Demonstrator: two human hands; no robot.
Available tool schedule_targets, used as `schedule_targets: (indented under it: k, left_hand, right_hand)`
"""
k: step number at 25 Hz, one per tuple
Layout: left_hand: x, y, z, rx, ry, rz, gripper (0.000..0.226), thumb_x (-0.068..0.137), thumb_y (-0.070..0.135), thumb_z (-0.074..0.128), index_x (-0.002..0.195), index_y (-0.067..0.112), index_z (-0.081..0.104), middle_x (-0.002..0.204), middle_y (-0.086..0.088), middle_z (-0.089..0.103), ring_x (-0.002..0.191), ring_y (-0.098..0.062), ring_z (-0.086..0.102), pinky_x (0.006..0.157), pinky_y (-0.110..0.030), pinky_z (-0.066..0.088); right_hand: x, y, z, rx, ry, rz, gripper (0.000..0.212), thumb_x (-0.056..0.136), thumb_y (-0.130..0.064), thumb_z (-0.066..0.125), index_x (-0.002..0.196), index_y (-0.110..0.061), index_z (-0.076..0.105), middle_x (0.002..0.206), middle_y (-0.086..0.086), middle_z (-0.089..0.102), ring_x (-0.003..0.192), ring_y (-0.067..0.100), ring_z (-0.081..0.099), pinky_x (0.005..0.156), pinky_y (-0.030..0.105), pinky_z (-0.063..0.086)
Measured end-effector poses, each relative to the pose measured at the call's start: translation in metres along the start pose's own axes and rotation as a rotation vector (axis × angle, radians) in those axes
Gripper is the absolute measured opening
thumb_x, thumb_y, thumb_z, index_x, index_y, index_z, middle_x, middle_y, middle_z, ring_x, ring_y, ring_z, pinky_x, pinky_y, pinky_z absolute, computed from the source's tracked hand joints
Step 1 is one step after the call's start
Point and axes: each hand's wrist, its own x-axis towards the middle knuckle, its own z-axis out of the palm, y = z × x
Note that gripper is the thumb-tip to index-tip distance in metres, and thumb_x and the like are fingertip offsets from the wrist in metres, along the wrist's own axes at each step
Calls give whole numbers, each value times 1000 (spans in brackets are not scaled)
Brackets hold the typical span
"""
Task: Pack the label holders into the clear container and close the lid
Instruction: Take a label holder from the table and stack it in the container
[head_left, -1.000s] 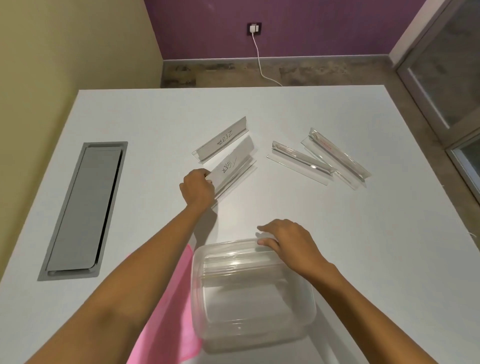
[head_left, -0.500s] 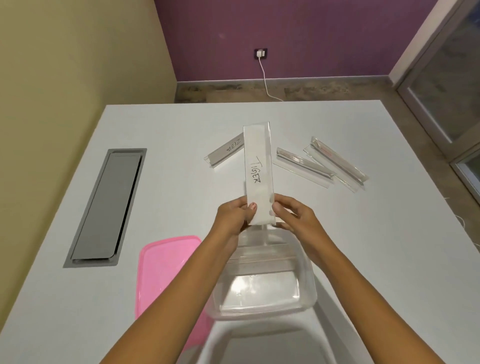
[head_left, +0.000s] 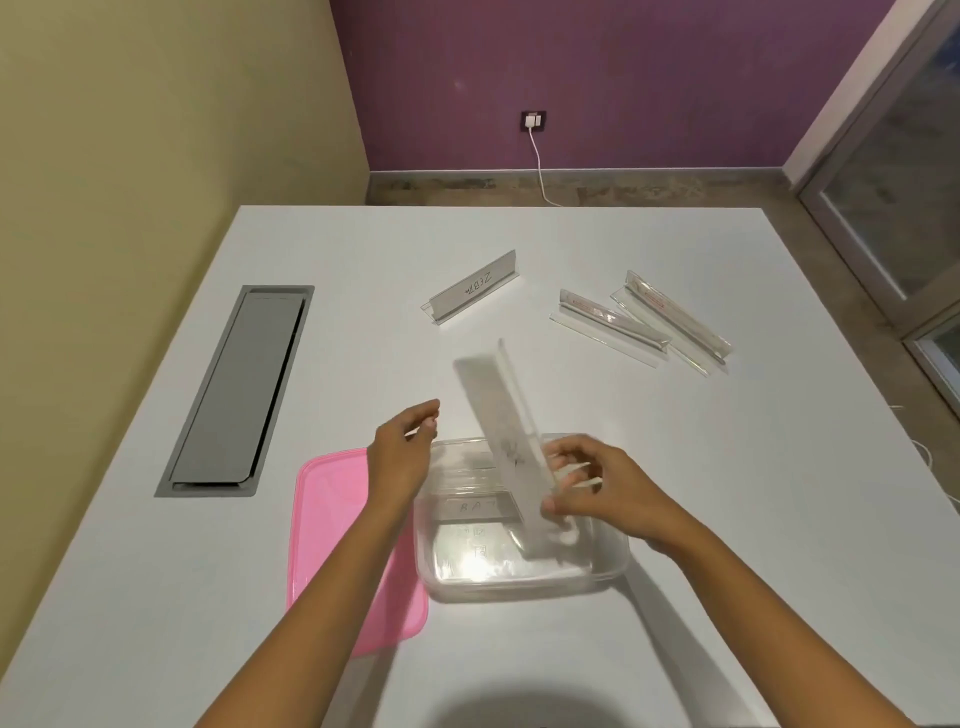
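The clear container (head_left: 613, 561) sits on the white table near me, with at least one label holder (head_left: 475, 506) lying flat inside. My right hand (head_left: 592, 491) grips a long label holder (head_left: 501, 415), blurred, tilted with its lower end dipping into the container. My left hand (head_left: 402, 452) hovers at the container's left rim, fingers loosely apart, holding nothing. The pink lid (head_left: 332, 545) lies flat to the left of the container, partly under my left forearm. Three more label holders rest farther back: one marked ZEBRA (head_left: 472, 293) and two clear ones (head_left: 608, 327) (head_left: 675, 322).
A grey cable hatch (head_left: 236, 389) is set into the table (head_left: 779, 493) at the left. A charger cable (head_left: 540, 166) runs from the wall socket down to the floor behind the table. A glass door stands at the right.
The label holder, held upright by both hands half a second ago, has tipped down into the container. My left hand has let go of it and moved left.
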Motion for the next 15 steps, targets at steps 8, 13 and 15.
schedule_targets:
  k: [8, 13, 15]
  left_hand:
    - [-4, -41, -9, 123, 10, -37, 31, 87, 13, 60, 114, 26, 68, 108, 3, 70, 89, -9, 63, 75, -10, 42]
    - [-5, -44, -6, 101, -6, -37, 32, 87, 8, 58, 114, 21, 68, 115, 2, 70, 98, -11, 59, 93, -25, 43]
    - [-5, -45, -6, 86, -4, -39, 32, 86, 8, 58, 114, 22, 68, 114, 3, 70, 96, -11, 59, 92, -25, 42]
  right_hand:
    - [-5, 6, 4, -1107, -186, -48, 58, 73, -26, 68, 127, -30, 46, 122, -3, 55, 109, 21, 54, 73, 30, 38]
    - [11, 22, 33, -1312, -213, -134, 48, 76, -14, 66, 123, -18, 52, 116, 8, 58, 102, 28, 58, 72, 34, 43]
    - [15, 31, 40, -1324, -208, -172, 45, 77, -6, 63, 120, -14, 54, 113, 10, 59, 99, 30, 60, 68, 33, 40]
